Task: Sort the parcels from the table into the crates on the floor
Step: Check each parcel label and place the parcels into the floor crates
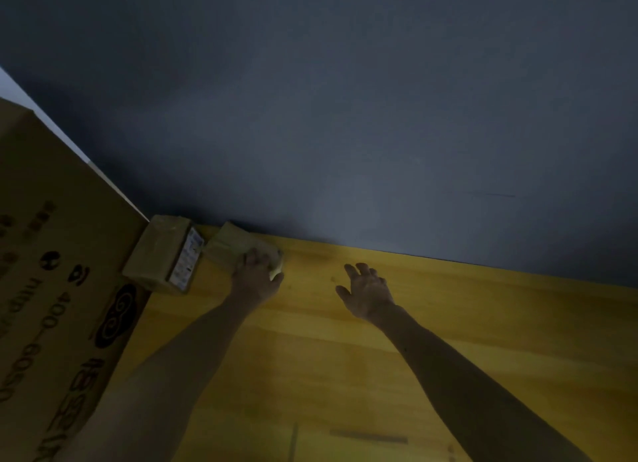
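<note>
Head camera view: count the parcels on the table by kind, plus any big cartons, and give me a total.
Boxed parcel with label: 1
Flat parcel under the left hand: 1
Large printed carton: 1
Total: 3

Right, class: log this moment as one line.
left grip: holds small parcel | right grip: open over wooden table | labelled parcel: beside large carton

The left hand (257, 271) hides part of a parcel (228, 242), and the big carton (51, 289) is cut off.
</note>
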